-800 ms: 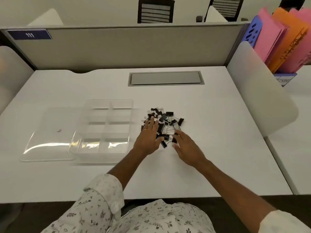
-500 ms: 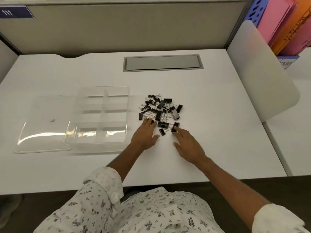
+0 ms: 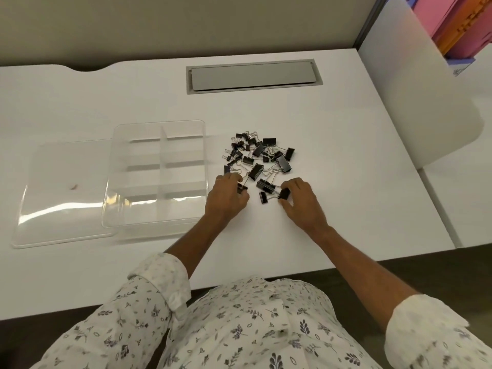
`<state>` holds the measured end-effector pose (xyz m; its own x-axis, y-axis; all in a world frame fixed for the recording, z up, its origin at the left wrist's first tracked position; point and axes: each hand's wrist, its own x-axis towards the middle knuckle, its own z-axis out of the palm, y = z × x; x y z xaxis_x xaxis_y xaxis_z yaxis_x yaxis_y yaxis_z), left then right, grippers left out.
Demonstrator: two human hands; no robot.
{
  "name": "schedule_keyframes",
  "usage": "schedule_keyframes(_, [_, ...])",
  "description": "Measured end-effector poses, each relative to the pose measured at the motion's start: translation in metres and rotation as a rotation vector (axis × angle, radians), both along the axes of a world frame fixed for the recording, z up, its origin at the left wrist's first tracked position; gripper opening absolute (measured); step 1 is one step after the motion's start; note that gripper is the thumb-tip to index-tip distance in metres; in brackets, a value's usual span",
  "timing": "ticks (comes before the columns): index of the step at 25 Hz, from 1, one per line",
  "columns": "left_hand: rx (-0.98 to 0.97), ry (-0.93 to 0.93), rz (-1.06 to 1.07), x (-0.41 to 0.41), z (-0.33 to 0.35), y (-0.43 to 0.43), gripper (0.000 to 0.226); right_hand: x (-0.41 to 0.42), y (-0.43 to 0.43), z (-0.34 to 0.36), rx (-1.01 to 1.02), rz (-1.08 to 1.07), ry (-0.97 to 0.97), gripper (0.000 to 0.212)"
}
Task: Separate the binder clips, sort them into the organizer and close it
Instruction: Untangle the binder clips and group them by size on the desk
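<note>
A pile of several black binder clips [image 3: 259,155] lies on the white desk, right of a clear plastic organizer [image 3: 157,171] with several empty compartments. Its clear lid [image 3: 61,193] lies flat to the organizer's left. My left hand [image 3: 226,198] is at the pile's near left edge, fingers pinched on a small black clip [image 3: 241,188]. My right hand [image 3: 300,201] is at the near right edge, fingers closed on another black clip [image 3: 284,194]. Two more clips [image 3: 265,191] lie between my hands.
A grey cable hatch [image 3: 253,75] is set into the desk behind the pile. A white rounded panel [image 3: 415,97] rises at the right edge, with pink and orange folders [image 3: 460,25] behind it. A beige partition wall closes off the back.
Both hands drew back to the near edge of the pile and closed their fingers on one clip each. The camera tilted further down.
</note>
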<state>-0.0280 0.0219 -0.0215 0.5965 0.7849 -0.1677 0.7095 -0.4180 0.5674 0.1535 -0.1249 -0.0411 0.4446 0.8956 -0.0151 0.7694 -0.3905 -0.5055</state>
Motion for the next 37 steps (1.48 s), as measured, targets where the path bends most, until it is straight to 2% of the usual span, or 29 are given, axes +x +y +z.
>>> schedule_keyframes(4, [-0.025, -0.144, 0.102, -0.003, 0.005, 0.009, 0.033, -0.014, 0.018, 0.008, 0.097, -0.016, 0.025, 0.034])
schedule_keyframes(8, [-0.023, -0.274, 0.175, -0.004, 0.013, 0.019, 0.036, -0.022, 0.036, 0.028, 0.25, -0.145, 0.106, 0.028])
schedule_keyframes(13, [-0.097, -0.435, 0.218, 0.005, 0.03, 0.023, 0.05, -0.02, 0.039, 0.047, 0.408, -0.294, 0.257, 0.025])
schedule_keyframes(15, [-0.143, -0.466, 0.198, 0.011, 0.031, 0.017, 0.049, -0.014, 0.036, 0.052, 0.434, -0.412, 0.364, 0.026])
schedule_keyframes(17, [-0.193, -0.506, 0.161, 0.018, 0.029, 0.008, 0.034, -0.002, 0.032, 0.054, 0.413, -0.634, 0.643, 0.032])
schedule_keyframes(20, [-0.227, -0.562, 0.111, 0.037, 0.022, -0.006, 0.025, 0.026, 0.017, 0.054, 0.465, -0.896, 1.258, 0.025])
schedule_keyframes(23, [-0.223, -0.536, 0.069, 0.063, 0.018, -0.023, 0.022, 0.055, -0.008, 0.05, 0.468, -0.907, 1.446, 0.023])
schedule_keyframes(25, [-0.153, -0.503, 0.0, 0.085, 0.014, -0.036, 0.021, 0.075, -0.027, 0.049, 0.412, -0.839, 1.438, 0.022])
schedule_keyframes(27, [-0.116, -0.451, -0.055, 0.106, 0.008, -0.048, 0.023, 0.095, -0.044, 0.047, 0.35, -0.766, 1.336, 0.021])
schedule_keyframes(31, [-0.105, -0.348, -0.106, 0.145, -0.008, -0.075, 0.027, 0.127, -0.072, 0.043, 0.275, -0.638, 0.858, 0.038])
schedule_keyframes(33, [-0.109, -0.306, -0.109, 0.158, -0.014, -0.087, 0.029, 0.135, -0.082, 0.039, 0.271, -0.543, 0.635, 0.037])
schedule_keyframes(37, [-0.105, -0.304, -0.069, 0.176, -0.023, -0.107, 0.035, 0.153, -0.097, 0.019, 0.277, -0.285, 0.395, 0.031])
